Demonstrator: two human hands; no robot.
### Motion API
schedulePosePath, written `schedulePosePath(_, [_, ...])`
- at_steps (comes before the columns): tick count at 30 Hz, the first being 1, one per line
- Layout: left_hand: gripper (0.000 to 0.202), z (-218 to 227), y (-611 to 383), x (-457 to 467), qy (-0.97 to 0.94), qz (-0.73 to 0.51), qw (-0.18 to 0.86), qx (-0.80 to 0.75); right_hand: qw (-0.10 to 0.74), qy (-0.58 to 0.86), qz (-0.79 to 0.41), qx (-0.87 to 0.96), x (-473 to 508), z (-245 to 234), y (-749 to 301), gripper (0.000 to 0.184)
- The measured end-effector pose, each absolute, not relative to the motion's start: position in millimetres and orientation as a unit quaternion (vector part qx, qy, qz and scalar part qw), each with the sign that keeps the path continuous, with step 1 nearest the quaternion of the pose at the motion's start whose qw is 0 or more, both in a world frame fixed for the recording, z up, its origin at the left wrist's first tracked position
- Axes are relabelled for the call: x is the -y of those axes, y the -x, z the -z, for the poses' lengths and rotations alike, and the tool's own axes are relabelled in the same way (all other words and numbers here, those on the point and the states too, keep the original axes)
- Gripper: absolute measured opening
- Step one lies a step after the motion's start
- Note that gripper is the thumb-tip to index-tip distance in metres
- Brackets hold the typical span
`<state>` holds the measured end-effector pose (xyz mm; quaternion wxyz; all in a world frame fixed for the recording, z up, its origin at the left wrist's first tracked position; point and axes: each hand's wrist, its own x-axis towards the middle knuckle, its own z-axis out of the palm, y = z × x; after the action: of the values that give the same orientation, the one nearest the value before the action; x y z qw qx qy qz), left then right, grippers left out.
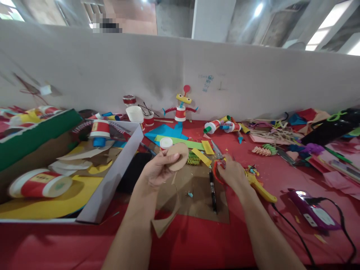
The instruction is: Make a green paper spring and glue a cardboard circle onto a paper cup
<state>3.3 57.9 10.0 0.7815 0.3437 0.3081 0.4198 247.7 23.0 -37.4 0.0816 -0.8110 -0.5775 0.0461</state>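
Note:
My left hand [157,168] pinches a round brown cardboard disc [180,155] between thumb and fingers, above the work surface. My right hand [232,170] is closed at the red handles of a pair of scissors [218,152], whose blades point away and to the left. Beneath the hands lies a sheet of brown cardboard [197,195], with a black pen [213,193] on it. A curved cardboard offcut [168,221] sits near my left wrist. Close to the disc are a green folded-paper spring [194,158], yellow paper strips [207,147] and a small white-topped cup [165,143].
An open box [112,172] with paper cups and cut paper stands at left. A paper-cup figure [180,112] stands by the white partition [112,71]. At right lie a yellow-handled corded tool [261,187], a purple power strip [313,210] and craft scraps [270,131].

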Motion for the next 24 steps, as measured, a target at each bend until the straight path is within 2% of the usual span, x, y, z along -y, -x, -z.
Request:
schedulePosePath(7, [0.023, -18.9, -14.7, -49.9, -0.327, -0.371, 0.811, -0.313, 0.023, 0.809, -0.025, 0.587, -19.1, 35.9, -243.9, 0.035])
schedulePosePath(11, [0.026, -23.4, -28.2, -19.0, -0.371, -0.270, 0.843, -0.281, -0.009, 0.813, -0.019, 0.581, -15.6, 31.0, -244.1, 0.036])
schedulePosePath(16, [0.031, -0.6, -42.7, 54.4, -0.430, -0.120, 0.848, -0.287, 0.008, 0.808, 0.028, 0.588, -12.4, 30.5, -243.3, 0.035])
schedulePosePath(20, [0.028, 27.5, -45.2, 99.2, -0.593, -0.023, 0.743, -0.310, 0.061, 0.781, 0.073, 0.618, -12.3, 31.5, -241.1, 0.035])
schedulePosePath(24, [0.022, 17.2, -34.0, 94.0, -0.700, -0.012, 0.672, -0.242, 0.110, 0.728, 0.011, 0.676, -15.2, 36.3, -237.3, 0.027])
